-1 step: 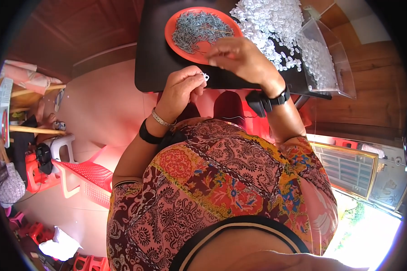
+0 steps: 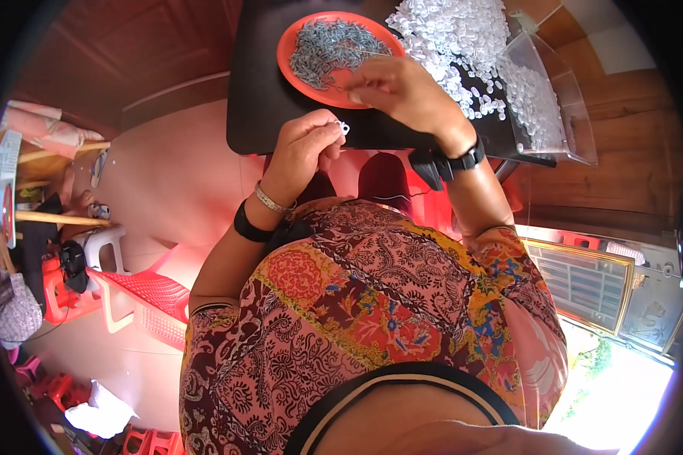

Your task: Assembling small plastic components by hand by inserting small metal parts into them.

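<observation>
My left hand (image 2: pixel 308 149) is closed in a pinch just off the table's near edge. Between its thumb and forefinger sits a small white plastic piece (image 2: pixel 344 128) with a round hole, like a cable clip. To the right, my right hand (image 2: pixel 402 95) hangs over the near rim of a red-orange plate (image 2: pixel 284 56). Its fingers are drawn together and slightly blurred, and anything in their tips is too small to make out. Many thin grey metal pieces that look like small nails (image 2: pixel 322 53) are heaped on the plate. A thin stick (image 2: pixel 366 51) lies across them.
A large heap of white plastic pieces (image 2: pixel 451 30) covers the right of the black table (image 2: pixel 258 114). Beside it a clear tray (image 2: pixel 569 106) holds more of them. Red plastic chairs (image 2: pixel 148 292) stand on the left, where another person's hand and arm (image 2: pixel 7 258) show at the edge.
My right hand has shifted very slightly and its wrist has turned a little. The left hand keeps its pinch on the white piece in the same place.
</observation>
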Demonstrator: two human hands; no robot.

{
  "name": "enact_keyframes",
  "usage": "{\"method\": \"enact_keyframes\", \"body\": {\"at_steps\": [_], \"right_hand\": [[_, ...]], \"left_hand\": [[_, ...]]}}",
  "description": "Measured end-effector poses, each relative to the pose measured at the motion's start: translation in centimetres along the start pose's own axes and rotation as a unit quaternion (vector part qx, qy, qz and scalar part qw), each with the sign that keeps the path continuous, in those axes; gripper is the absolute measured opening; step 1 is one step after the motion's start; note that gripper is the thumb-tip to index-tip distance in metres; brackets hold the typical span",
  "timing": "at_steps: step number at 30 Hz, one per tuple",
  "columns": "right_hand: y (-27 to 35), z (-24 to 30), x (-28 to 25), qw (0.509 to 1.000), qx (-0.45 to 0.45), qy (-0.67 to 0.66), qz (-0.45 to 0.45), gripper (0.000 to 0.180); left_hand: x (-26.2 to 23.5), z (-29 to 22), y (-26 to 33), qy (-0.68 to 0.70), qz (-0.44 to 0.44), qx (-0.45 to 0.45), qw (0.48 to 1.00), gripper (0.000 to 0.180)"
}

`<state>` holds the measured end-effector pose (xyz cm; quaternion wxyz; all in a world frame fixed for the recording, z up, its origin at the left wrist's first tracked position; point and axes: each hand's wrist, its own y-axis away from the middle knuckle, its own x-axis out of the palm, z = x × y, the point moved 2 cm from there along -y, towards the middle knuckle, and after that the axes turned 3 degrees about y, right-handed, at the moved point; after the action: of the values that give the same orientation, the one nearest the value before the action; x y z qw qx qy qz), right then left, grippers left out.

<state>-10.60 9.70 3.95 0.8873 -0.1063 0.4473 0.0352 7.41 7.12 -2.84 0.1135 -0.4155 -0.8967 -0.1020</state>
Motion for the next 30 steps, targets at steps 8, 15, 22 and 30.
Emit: {"method": "enact_keyframes", "body": {"at_steps": [8,15,22,30], "right_hand": [[-3.1,-1.9,2.6,0.954,-0.010,0.299,-0.008,0.018],[-3.9,-2.4,3.9,0.921,-0.040,0.388,-0.013,0.011],[-3.3,-2.5,4.1,0.923,-0.035,0.380,-0.052,0.013],[-2.9,-2.4,3.5,0.939,0.032,0.341,-0.041,0.021]], "left_hand": [[-1.1,0.1,0.2,-0.018,-0.078,0.074,0.994,0.021],[-1.1,-0.2,0.3,0.016,-0.082,0.080,0.993,0.014],[-1.1,-0.2,0.3,0.028,-0.084,0.088,0.992,0.012],[-0.9,-0.2,0.3,0.029,-0.096,0.083,0.991,0.012]]}}
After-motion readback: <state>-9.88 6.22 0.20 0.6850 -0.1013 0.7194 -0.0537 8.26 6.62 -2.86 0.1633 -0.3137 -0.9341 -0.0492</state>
